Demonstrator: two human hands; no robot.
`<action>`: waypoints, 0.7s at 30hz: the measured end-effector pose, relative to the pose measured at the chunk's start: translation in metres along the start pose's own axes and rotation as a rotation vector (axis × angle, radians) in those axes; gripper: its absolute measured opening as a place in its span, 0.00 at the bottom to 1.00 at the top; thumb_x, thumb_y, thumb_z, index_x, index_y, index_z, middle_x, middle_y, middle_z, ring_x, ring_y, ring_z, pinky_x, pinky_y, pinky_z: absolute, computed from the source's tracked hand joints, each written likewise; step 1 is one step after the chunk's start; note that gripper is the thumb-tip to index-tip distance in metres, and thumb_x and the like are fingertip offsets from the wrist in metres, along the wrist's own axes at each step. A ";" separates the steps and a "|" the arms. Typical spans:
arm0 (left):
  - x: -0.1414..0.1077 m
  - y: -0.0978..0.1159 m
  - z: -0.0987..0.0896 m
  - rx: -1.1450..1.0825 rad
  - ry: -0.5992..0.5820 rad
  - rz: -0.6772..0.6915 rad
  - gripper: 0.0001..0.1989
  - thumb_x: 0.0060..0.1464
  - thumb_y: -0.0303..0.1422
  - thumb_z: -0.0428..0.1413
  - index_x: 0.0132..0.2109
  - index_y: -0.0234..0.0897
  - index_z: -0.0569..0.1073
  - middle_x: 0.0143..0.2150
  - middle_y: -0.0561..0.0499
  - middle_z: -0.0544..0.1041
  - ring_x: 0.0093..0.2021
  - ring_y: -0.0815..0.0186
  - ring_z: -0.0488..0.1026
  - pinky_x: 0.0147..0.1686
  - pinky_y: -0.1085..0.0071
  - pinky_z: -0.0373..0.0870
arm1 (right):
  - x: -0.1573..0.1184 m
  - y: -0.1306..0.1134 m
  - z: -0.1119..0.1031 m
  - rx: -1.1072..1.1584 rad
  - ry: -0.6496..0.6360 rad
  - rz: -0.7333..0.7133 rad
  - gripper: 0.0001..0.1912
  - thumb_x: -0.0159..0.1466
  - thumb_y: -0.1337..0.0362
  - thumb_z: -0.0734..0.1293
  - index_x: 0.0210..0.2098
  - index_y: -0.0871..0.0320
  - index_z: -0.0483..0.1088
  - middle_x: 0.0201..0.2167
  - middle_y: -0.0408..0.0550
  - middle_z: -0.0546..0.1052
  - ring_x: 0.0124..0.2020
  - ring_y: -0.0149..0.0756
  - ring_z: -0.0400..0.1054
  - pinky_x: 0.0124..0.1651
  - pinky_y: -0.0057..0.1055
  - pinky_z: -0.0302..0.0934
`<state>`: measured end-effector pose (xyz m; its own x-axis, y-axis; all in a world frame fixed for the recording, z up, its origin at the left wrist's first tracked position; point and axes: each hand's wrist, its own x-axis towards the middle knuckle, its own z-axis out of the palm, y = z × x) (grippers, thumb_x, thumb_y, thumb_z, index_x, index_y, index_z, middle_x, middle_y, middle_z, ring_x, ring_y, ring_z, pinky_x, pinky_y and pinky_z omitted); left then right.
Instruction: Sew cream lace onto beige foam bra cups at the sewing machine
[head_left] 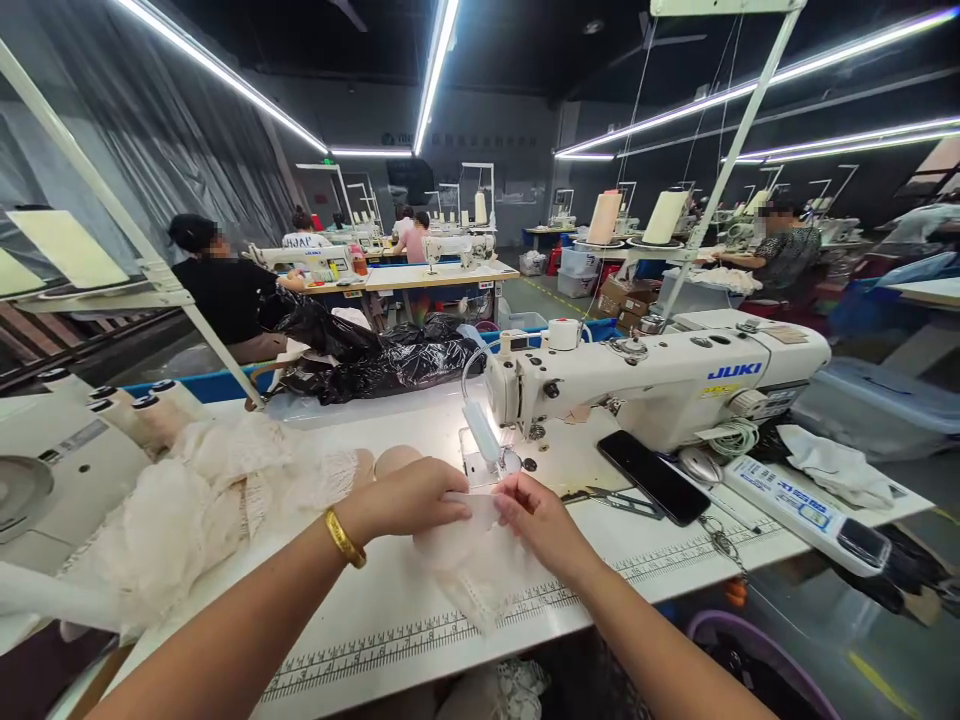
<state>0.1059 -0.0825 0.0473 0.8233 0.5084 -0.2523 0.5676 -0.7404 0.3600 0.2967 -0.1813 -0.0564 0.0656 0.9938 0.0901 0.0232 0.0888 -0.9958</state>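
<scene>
Between my two hands hangs a pale, sheer piece of fabric with a lacy lower edge, just in front of the sewing machine's needle area. My left hand, with a gold bangle at the wrist, pinches its upper left edge. My right hand pinches the upper right edge close to the presser foot. The white sewing machine stands behind, its lamp lighting the needle plate. Beyond my left hand lies a beige rounded piece, partly hidden by the hand.
Cream lace fabric is heaped on the left. A black phone, a metal tool and a white boxed device lie right. Black plastic bags sit behind the table, which has printed rulers along its front. Other people sit at machines farther back.
</scene>
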 end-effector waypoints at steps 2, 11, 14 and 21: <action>0.002 0.001 0.004 0.011 0.105 0.049 0.09 0.58 0.40 0.57 0.38 0.38 0.74 0.38 0.51 0.77 0.37 0.61 0.73 0.36 0.68 0.65 | -0.005 -0.006 0.003 -0.032 -0.002 -0.058 0.13 0.66 0.51 0.70 0.35 0.54 0.71 0.28 0.39 0.70 0.32 0.34 0.64 0.37 0.30 0.57; -0.014 -0.005 0.001 -0.285 0.041 0.141 0.10 0.58 0.38 0.54 0.33 0.40 0.62 0.31 0.57 0.67 0.32 0.67 0.64 0.31 0.72 0.61 | -0.018 -0.054 0.006 -0.515 0.063 -0.651 0.06 0.73 0.65 0.64 0.38 0.53 0.72 0.32 0.45 0.75 0.34 0.36 0.68 0.39 0.33 0.62; -0.022 -0.016 0.004 -0.093 0.360 0.106 0.13 0.58 0.36 0.51 0.28 0.40 0.56 0.25 0.56 0.61 0.28 0.66 0.58 0.28 0.69 0.55 | -0.008 -0.050 0.013 -0.664 0.156 -0.832 0.08 0.74 0.68 0.61 0.44 0.53 0.72 0.35 0.49 0.77 0.36 0.38 0.69 0.39 0.33 0.65; -0.036 -0.018 0.052 0.406 0.435 0.274 0.07 0.63 0.32 0.55 0.34 0.41 0.70 0.34 0.50 0.76 0.34 0.58 0.70 0.35 0.63 0.62 | 0.023 0.003 -0.004 -1.114 -0.174 -0.772 0.12 0.72 0.70 0.61 0.34 0.53 0.72 0.32 0.43 0.76 0.33 0.36 0.65 0.35 0.31 0.58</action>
<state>0.0662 -0.1099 0.0035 0.9126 0.3461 0.2178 0.3606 -0.9323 -0.0295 0.3021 -0.1587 -0.0577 -0.4534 0.7195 0.5261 0.7858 0.6012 -0.1450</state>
